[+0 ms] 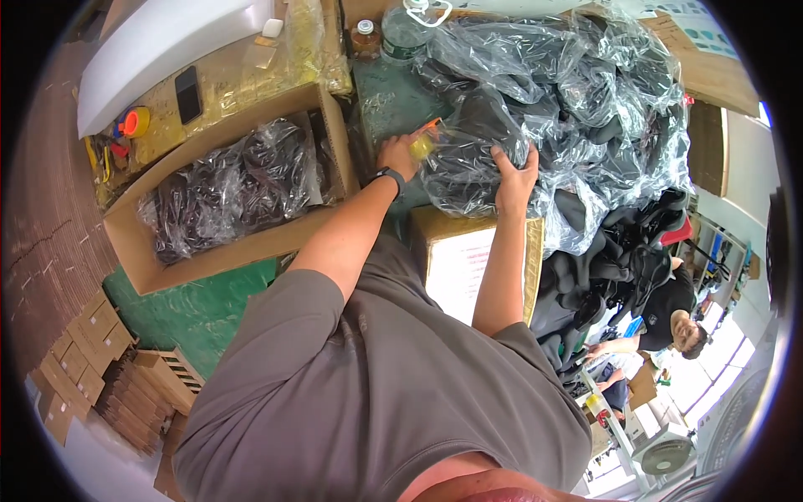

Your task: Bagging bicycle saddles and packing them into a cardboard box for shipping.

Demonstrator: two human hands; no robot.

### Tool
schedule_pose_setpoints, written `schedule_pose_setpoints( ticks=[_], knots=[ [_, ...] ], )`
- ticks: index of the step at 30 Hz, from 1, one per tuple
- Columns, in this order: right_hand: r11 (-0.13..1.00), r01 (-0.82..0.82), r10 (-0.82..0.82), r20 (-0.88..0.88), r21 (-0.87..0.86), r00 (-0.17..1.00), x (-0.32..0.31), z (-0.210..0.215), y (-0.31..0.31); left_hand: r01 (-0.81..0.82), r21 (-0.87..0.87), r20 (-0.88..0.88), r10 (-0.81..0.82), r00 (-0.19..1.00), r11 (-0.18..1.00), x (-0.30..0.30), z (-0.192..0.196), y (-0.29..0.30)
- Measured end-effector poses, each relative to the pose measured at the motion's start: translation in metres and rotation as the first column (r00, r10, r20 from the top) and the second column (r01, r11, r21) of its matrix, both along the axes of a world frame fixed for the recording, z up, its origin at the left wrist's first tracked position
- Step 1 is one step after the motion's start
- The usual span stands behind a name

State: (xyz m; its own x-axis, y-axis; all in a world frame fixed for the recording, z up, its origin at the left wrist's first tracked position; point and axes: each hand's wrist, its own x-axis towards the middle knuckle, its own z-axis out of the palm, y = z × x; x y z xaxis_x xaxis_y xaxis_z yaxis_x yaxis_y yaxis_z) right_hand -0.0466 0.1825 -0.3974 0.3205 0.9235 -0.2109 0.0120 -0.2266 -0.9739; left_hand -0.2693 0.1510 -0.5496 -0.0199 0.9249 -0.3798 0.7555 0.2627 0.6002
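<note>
My left hand is closed round a tape dispenser with an orange edge and a yellowish roll, beside the bagged pile. My right hand grips the near side of a black, rounded piece in a clear plastic bag, thumb and fingers on the film. More bagged black pieces are heaped behind and to the right. At left, an open cardboard box holds several dark pieces wrapped in clear plastic.
A taped carton with a white label stands against my body. Loose black saddle-shaped pieces are piled at right. A phone, an orange tape roll and bottles lie or stand beyond. Another person works at far right.
</note>
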Motion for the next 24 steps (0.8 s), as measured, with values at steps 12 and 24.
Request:
schedule_pose_setpoints(
  ticks=[12, 24],
  knots=[
    [0.918, 0.386, -0.373, -0.519, -0.089, 0.769, 0.074, 0.113, 0.005, 0.236, 0.518, 0.2, -0.385, 0.901, 0.822, -0.097, 0.237, -0.001],
    [0.993, 0.04, 0.069, -0.805, 0.114, 0.589, -0.044, 0.18, 0.011, 0.17, 0.637, 0.02, -0.237, 0.971, 0.752, -0.277, 0.36, -0.089]
  ],
)
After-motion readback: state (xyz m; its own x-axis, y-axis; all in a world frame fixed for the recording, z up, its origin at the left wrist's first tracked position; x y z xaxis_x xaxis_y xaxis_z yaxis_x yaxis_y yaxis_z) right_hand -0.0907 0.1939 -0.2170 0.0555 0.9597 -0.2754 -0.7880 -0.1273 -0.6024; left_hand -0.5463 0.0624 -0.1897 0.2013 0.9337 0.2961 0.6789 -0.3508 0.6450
